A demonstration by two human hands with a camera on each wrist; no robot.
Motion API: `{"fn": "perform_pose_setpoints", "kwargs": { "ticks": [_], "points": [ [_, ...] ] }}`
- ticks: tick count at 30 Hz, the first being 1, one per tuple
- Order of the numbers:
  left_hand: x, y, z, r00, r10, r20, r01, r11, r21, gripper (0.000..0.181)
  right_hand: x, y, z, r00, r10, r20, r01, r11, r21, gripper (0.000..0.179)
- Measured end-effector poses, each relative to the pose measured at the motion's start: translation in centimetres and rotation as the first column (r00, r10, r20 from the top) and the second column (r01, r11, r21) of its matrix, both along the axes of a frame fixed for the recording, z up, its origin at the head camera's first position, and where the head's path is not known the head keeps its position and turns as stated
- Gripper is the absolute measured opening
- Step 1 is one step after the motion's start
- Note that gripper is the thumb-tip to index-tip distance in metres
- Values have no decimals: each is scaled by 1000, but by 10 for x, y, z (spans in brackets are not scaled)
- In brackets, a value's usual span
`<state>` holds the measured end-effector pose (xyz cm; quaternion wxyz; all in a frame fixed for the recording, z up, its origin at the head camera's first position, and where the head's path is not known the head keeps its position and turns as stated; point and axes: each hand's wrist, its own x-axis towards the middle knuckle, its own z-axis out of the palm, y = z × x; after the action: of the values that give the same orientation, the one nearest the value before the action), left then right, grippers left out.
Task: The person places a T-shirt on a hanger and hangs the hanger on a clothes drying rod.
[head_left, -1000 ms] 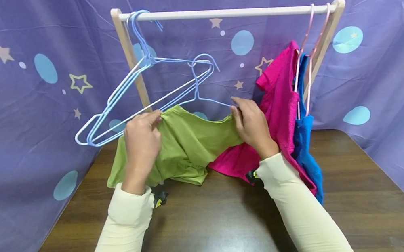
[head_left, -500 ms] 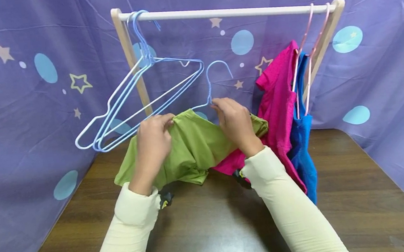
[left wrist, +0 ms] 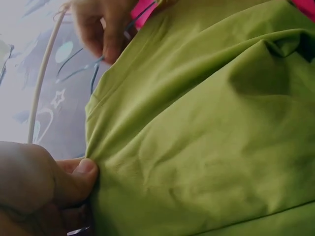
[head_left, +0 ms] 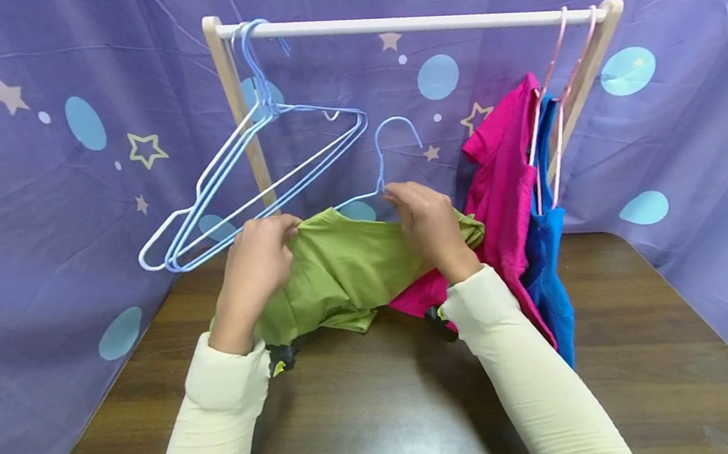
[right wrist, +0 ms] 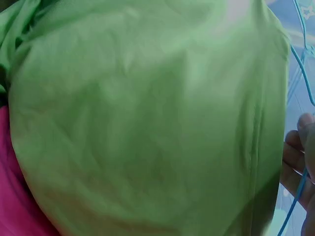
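Observation:
A green shirt (head_left: 342, 273) hangs between my hands above the table. Its shoulder, on the left side, is pinched between thumb and fingers of my left hand (head_left: 255, 263); the left wrist view shows the thumb (left wrist: 84, 169) pressing the fabric edge. My right hand (head_left: 431, 228) pinches a light blue wire hanger (head_left: 380, 163) just below its hook. One hanger arm slopes into the shirt's neck opening, and the cloth hides the lower part. In the right wrist view, the right fingers (right wrist: 295, 157) hold the blue wire beside the shirt's edge.
Several hangers (head_left: 202, 188) hang at the left of a white rail (head_left: 417, 23) with wooden legs. At its right, a magenta garment (head_left: 508, 191) and a blue garment (head_left: 548, 260) hang on pink hangers. The wooden table (head_left: 381, 408) lies below, a patterned curtain behind.
My right hand has let go of the shirt's right shoulder and moved left onto the hanger's neck. The hook has shifted right and down. My left hand still pinches the shirt, slightly lower.

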<state>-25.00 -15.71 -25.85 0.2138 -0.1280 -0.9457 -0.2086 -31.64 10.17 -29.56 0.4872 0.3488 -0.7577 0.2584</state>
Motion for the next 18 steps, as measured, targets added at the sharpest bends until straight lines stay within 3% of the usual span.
{"fn": "perform_pose_setpoints", "kwargs": {
  "ticks": [5, 10, 14, 18],
  "points": [
    [1, -7, 1, 1000, 0, 31, 0, 1000, 4, 27, -2, 4, 1, 1000, 18, 23, -18, 999, -27, 12],
    [2, 1, 0, 1000, 4, 17, -4, 1000, -16, 24, 0, 2, 1, 1000, 13, 19, -12, 999, -38, 12],
    [6, 18, 0, 997, 2, -82, -3, 1000, -16, 31, 1, -1, 2, 1000, 12, 17, -11, 999, -43, 12],
    [7, 30, -5, 969, 32, -243, -38, 999, -18, 24, 2, -3, 2, 1000, 9, 13, -8, 999, -38, 12]
  ]
}}
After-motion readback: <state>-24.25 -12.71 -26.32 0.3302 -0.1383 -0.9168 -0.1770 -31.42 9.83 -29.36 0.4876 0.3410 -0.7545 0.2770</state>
